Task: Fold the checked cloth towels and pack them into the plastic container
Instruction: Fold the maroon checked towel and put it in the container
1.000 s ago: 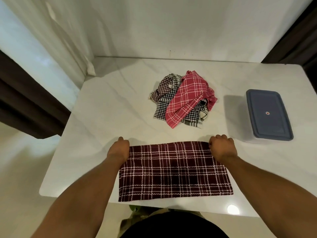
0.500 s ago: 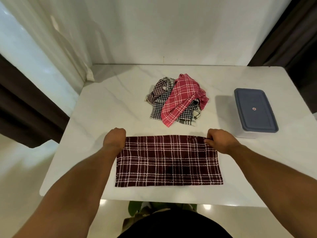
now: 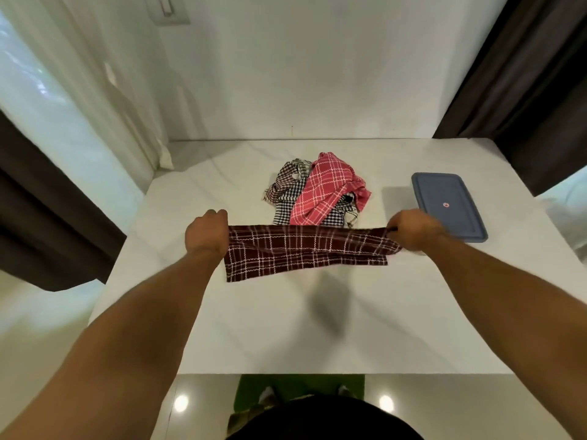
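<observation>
Maroon towel (image 3: 305,252) corners hidden inside left hand (image 3: 206,231), right hand (image 3: 413,230).

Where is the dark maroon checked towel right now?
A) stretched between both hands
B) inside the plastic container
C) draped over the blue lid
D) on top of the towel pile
A: the left hand and right hand each grip one end of the maroon towel, stretching it out above the table.

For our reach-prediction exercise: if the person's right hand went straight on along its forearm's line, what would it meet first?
Probably the pink-and-white checked cloth towel on the heap. The right hand, gripping the dark maroon checked towel, seems raised off the white marble table, so it might pass over; depth is unclear.
</observation>
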